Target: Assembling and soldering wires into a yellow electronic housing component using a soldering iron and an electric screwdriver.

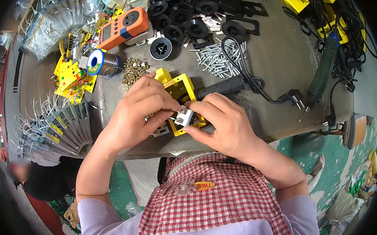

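A small white block-shaped part (184, 116) is pinched between the thumb and index finger of my right hand (225, 124). My left hand (145, 103) is closed beside the part's left end, thumb and index finger brought together. What lies between those fingertips is too small to make out. Both hands rest over a yellow plastic housing frame (188, 86) at the table's front edge. A dark cylindrical handle with a black cord (223, 86) lies just behind the right hand. Part of the housing's inside is hidden by my fingers.
Behind lie brass pieces (135, 71), loose screws (219, 57), black round parts (180, 17) and an orange meter (124, 28). Left are a solder spool (101, 63), yellow boards (74, 78) and wired grey parts (68, 124). A green-handled soldering iron (322, 71) lies right. Someone sits lower left.
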Motion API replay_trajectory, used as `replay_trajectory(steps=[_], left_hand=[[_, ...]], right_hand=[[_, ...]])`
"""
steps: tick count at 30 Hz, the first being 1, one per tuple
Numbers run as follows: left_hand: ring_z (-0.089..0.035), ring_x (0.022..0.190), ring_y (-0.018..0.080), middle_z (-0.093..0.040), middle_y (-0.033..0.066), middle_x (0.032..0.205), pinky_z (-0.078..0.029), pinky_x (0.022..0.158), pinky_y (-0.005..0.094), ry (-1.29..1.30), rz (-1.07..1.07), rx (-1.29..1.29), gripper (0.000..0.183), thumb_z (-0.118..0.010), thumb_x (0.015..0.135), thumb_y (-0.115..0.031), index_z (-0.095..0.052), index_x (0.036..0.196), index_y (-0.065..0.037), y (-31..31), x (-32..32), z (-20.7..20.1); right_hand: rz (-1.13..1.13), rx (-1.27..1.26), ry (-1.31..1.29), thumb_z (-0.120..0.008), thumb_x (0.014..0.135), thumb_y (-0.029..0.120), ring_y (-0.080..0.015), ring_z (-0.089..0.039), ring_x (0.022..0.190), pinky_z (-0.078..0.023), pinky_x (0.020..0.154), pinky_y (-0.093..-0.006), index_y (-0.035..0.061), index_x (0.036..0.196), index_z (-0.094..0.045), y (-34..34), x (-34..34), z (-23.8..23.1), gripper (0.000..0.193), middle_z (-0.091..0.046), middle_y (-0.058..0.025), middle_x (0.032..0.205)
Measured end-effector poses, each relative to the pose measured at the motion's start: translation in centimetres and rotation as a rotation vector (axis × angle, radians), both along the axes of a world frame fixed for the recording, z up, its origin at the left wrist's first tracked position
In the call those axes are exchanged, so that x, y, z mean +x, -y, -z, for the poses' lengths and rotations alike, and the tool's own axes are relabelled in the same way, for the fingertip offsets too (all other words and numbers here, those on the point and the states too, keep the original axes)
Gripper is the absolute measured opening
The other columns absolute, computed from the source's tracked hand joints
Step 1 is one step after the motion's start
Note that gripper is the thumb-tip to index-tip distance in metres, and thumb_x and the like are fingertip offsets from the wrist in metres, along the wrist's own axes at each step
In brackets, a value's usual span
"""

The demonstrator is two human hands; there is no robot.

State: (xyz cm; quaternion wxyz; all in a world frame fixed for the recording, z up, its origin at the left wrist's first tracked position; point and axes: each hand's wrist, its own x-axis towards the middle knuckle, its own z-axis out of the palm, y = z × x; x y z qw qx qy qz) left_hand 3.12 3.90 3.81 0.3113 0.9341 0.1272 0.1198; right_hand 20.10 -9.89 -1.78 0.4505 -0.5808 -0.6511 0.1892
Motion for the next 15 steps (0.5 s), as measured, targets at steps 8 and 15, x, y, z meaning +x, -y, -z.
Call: replay_trajectory(steps=[8,15], left_hand=[[-0.058,0.082,0.0218,-0.062,0.0015,0.083,-0.046,0.097,0.0497,0.131,0.108,0.498,0.031,-0.074,0.063,-0.006,-0.071,0.094,-0.010,-0.33,0.07,0.81],[-0.059,0.082,0.0225,-0.064,0.0035,0.084,-0.045,0.099,0.0432,0.026,-0.026,0.017,0.026,-0.075,0.070,-0.002,-0.070,0.095,-0.007,0.35,0.54,0.37]], right_hand=[[0.000,0.000,-0.001,-0.075,0.074,0.023,-0.0261,-0.059,0.082,-0.051,0.070,-0.0366,0.0039,0.101,-0.060,0.14,0.04,0.08,0.037,-0.054,-0.0091,0.088],[0.001,0.010,0.012,-0.075,0.074,0.022,-0.0259,-0.060,0.082,-0.051,0.070,-0.0370,0.0049,0.101,-0.059,-0.02,-0.01,0.03,0.036,-0.055,-0.0089,0.088]])
